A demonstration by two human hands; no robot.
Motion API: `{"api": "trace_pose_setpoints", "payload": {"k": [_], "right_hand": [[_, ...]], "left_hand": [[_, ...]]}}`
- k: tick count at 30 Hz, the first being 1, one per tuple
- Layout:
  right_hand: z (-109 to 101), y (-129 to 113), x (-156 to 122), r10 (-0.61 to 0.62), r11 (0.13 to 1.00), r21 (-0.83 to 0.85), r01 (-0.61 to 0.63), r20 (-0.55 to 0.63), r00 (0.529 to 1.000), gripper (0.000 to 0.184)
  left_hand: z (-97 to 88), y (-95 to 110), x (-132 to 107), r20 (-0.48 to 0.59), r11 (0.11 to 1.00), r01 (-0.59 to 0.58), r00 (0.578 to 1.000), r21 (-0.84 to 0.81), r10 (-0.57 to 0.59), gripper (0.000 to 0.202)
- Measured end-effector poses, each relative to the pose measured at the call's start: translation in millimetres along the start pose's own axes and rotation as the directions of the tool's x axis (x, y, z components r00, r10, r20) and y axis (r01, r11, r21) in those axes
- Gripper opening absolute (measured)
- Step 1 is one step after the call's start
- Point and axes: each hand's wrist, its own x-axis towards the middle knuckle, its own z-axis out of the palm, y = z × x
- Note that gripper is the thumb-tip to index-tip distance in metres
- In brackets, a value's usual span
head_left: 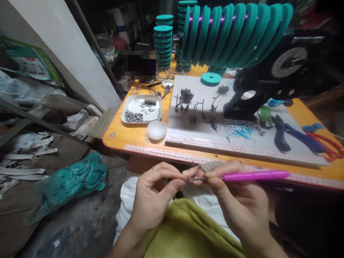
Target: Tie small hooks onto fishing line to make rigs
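Note:
My right hand [236, 193] is closed round a thin tool with a pink handle [255, 175], whose fine metal tip points left toward my other hand. A wrap of tape covers that hand's forefinger. My left hand [154, 188] pinches something very small at the tool's tip; I cannot make it out. Both hands hover over my lap, just in front of the orange table's near edge [188, 157]. A white board [242, 143] on the table carries small dark weights [193, 114] and blue tube pieces [240, 130].
A white tray of metal sinkers [141, 110] and a round white lid [156, 129] sit at the table's left. Blue pliers [295, 136] and red scissors [329, 145] lie at the right. Teal spools [231, 32] on a black winder fill the back. A bag of teal discs [77, 179] lies on the floor.

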Motion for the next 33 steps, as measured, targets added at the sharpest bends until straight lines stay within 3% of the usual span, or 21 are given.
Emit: {"api": "trace_pose_setpoints", "payload": {"k": [5, 9, 14, 19, 22, 24, 27, 29, 31, 33], "right_hand": [[-1, 1, -2, -0.014, 1.000, -0.019, 0.014, 0.011, 1.000, 0.012], [-4, 4, -3, -0.076, 0.991, -0.106, 0.077, 0.019, 0.997, 0.016], [-12, -5, 5, -0.083, 0.953, -0.280, 0.118, 0.133, 0.988, 0.016], [-31, -16, 11, 0.039, 0.926, -0.377, 0.024, 0.159, 0.987, 0.027], [-47, -18, 13, -0.022, 0.889, -0.445, 0.107, 0.192, 0.981, 0.015], [-57, -20, 14, -0.089, 0.793, -0.551, 0.260, 0.318, 0.944, 0.014], [-67, -23, 16, -0.172, 0.526, -0.654, 0.544, 0.544, 0.821, 0.027], [-70, -26, 19, -0.210, 0.390, -0.640, 0.663, 0.639, 0.740, 0.038], [-71, -30, 21, -0.238, 0.317, -0.606, 0.729, 0.694, 0.680, 0.044], [-71, -32, 20, -0.242, 0.279, -0.592, 0.756, 0.719, 0.652, 0.046]], "left_hand": [[0.6, 1, -1, 0.004, 1.000, -0.007, 1.000, 0.012, 0.007, 0.008], [-2.7, 2, 0, 0.005, 0.987, -0.082, 0.997, 0.139, 0.082, 0.010], [-10.5, 3, 0, 0.081, 0.958, -0.147, 0.988, 0.245, 0.131, 0.011], [-16.1, 0, 2, 0.117, 0.949, -0.127, 0.988, 0.289, 0.097, 0.009], [-19.9, -1, 3, 0.106, 0.935, -0.124, 0.990, 0.333, 0.093, 0.009], [-21.8, 0, 4, 0.116, 0.920, -0.133, 0.989, 0.368, 0.096, 0.009], [-21.9, 3, 4, 0.144, 0.891, -0.160, 0.984, 0.425, 0.107, 0.008], [-20.2, 6, 5, 0.167, 0.857, -0.202, 0.976, 0.473, 0.138, 0.009], [-18.0, 8, 5, 0.181, 0.820, -0.248, 0.967, 0.516, 0.178, 0.010], [-16.6, 9, 3, 0.173, 0.799, -0.270, 0.962, 0.538, 0.209, 0.012]]}}
